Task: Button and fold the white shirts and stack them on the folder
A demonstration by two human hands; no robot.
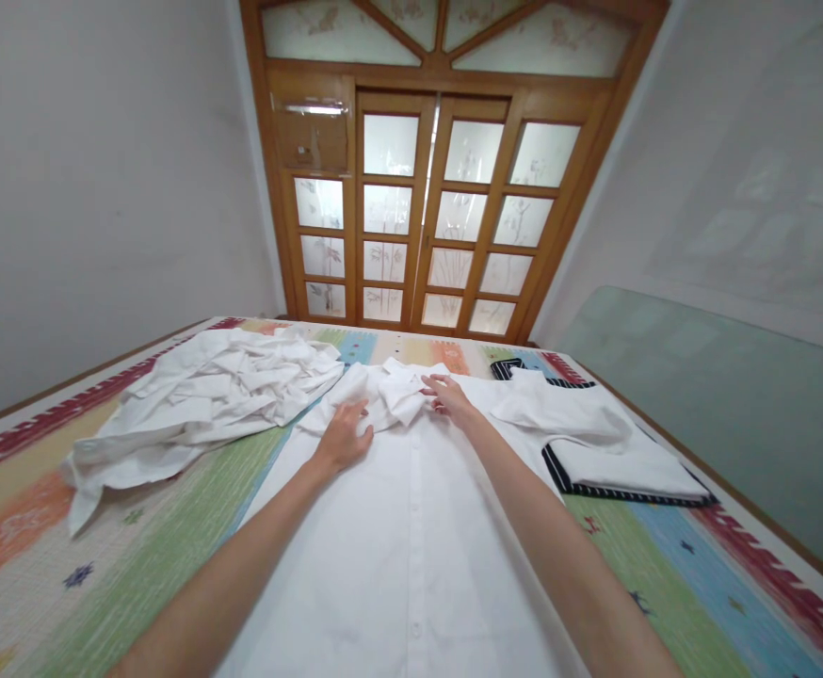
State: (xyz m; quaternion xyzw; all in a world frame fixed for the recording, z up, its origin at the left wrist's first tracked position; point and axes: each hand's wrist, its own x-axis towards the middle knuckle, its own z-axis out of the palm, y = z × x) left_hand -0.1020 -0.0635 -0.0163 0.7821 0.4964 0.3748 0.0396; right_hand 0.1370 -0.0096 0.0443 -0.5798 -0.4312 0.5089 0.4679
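A white button-up shirt (376, 556) lies spread front side up before me, its button placket running down the middle. The collar (401, 400) stands bunched and partly raised at the far end. My left hand (343, 435) rests at the shirt's left shoulder, thumb apart from the fingers, holding nothing that I can see. At the collar's right side, my right hand (448, 397) has its fingertips bent around the cloth edge. The exact hold of those fingertips is small and partly hidden.
Crumpled white cloth (234, 386) lies heaped on the left. To the right is a white garment (616, 461) with black-and-white striped trim. Underneath spreads a colourful striped bedcover (171, 527). A pale green panel (708, 414) borders the right side; wooden glass-paned doors (422, 207) stand beyond.
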